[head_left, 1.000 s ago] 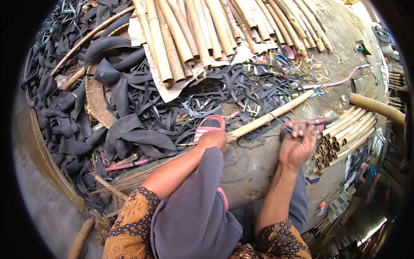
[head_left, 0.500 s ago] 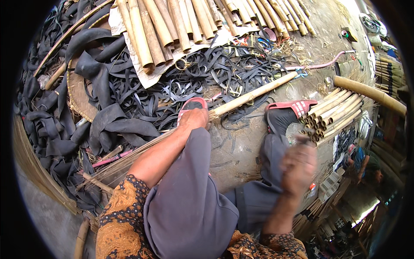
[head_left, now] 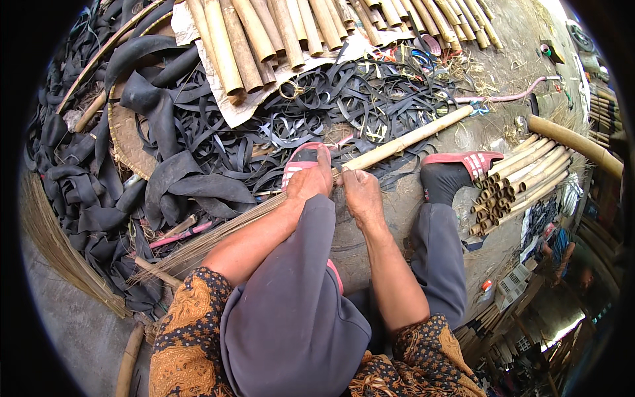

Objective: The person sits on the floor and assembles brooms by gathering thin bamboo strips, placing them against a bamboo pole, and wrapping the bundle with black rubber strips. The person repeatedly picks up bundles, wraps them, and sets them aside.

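A broom of thin, dry sticks (head_left: 218,236) with a bamboo handle (head_left: 417,136) lies slantwise across in front of me. My left hand (head_left: 313,181) is closed around it where the sticks meet the handle, beside my sandalled foot (head_left: 303,161). Right next to it, my right hand (head_left: 362,197) pinches its fingers together at the handle's lower end. Whatever those fingers hold is too small to make out.
Black rubber strips (head_left: 390,99) and larger rubber pieces (head_left: 159,109) cover the floor ahead and left. Bamboo tubes (head_left: 291,30) rest on a pale sheet. At right is a stack of bamboo-handled bundles (head_left: 522,178), under a thick bamboo pole (head_left: 575,143). Another person (head_left: 561,250) is at far right.
My right hand, blurred and raised near my right knee before, has moved left and forward to the broom's joint. My left hand keeps its hold. The whole view has shifted slightly.
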A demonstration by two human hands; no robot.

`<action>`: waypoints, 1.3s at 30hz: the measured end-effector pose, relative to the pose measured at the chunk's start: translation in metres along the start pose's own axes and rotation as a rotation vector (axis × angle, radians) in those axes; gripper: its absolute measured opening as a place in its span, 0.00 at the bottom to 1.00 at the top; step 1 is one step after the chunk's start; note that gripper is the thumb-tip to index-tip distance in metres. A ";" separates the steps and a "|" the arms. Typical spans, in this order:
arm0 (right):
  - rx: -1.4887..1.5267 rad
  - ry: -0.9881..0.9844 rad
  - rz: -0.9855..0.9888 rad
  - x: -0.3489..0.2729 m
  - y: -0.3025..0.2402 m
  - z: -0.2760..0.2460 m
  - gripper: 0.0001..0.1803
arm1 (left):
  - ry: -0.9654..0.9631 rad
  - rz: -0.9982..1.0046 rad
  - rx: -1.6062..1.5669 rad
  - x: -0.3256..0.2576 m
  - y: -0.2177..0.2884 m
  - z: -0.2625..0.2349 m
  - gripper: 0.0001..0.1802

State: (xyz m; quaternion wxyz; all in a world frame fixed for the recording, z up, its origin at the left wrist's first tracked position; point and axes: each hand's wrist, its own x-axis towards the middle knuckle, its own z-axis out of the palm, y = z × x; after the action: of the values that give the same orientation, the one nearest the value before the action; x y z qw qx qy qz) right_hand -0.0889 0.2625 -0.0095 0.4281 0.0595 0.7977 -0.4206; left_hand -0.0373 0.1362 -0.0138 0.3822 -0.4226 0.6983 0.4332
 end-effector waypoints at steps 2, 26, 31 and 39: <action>-0.010 -0.015 0.000 0.003 -0.004 -0.001 0.18 | 0.026 0.013 0.030 0.001 -0.001 0.002 0.44; -0.641 -0.165 -0.413 0.010 0.081 -0.044 0.10 | -0.639 0.480 -0.254 -0.027 -0.008 -0.013 0.20; -0.262 -0.279 -0.646 0.015 0.036 -0.044 0.17 | -0.953 0.291 -0.407 -0.014 -0.007 -0.019 0.17; -0.865 -0.206 -0.118 -0.007 -0.043 -0.067 0.22 | -0.211 0.416 0.057 0.012 -0.013 0.012 0.20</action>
State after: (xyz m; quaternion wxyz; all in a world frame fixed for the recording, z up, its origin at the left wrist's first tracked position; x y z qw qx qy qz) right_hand -0.1468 0.2855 0.0409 0.4661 -0.2129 0.8554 -0.0759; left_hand -0.0275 0.1412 -0.0323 0.3673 -0.2107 0.7385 0.5246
